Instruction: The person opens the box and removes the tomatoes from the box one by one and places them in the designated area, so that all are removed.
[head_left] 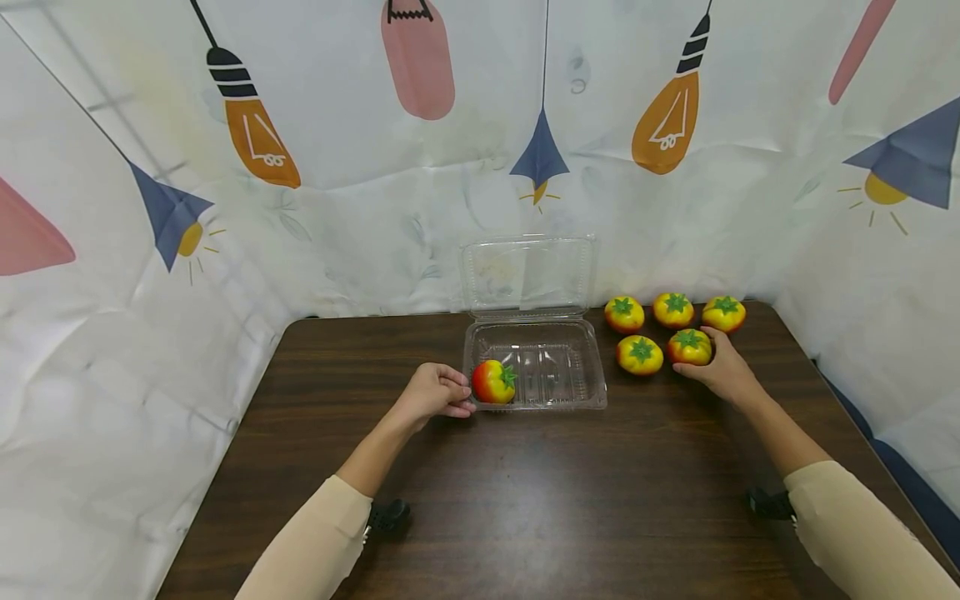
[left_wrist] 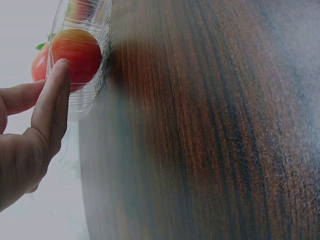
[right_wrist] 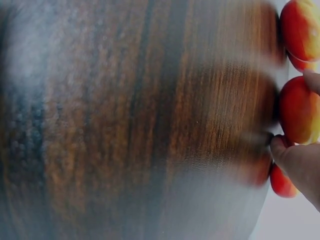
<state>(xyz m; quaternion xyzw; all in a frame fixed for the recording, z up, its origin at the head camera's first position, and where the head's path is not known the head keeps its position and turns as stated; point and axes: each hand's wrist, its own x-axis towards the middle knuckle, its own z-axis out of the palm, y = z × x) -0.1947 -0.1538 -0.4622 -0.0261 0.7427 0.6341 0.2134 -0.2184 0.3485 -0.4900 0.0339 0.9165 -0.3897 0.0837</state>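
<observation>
A clear plastic clamshell box (head_left: 558, 371) stands on the table with its lid (head_left: 527, 275) raised at the back. One red-and-yellow tomato (head_left: 492, 382) lies on its side in the box's front left corner. My left hand (head_left: 437, 392) pinches the box's rim at that corner, with its fingertips (left_wrist: 61, 67) by the clear wall. On the right, my right hand (head_left: 723, 367) grips another tomato (head_left: 688, 347) between thumb and fingers. In the right wrist view this tomato (right_wrist: 298, 111) appears at the table surface, partly cut off by the frame edge.
Beside the box more tomatoes sit stem up: one at the front (head_left: 640, 355), and a back row of a left one (head_left: 624, 314), a middle one (head_left: 672, 309) and a right one (head_left: 723, 313). A patterned cloth (head_left: 360, 225) hangs behind the dark wooden table (head_left: 525, 508).
</observation>
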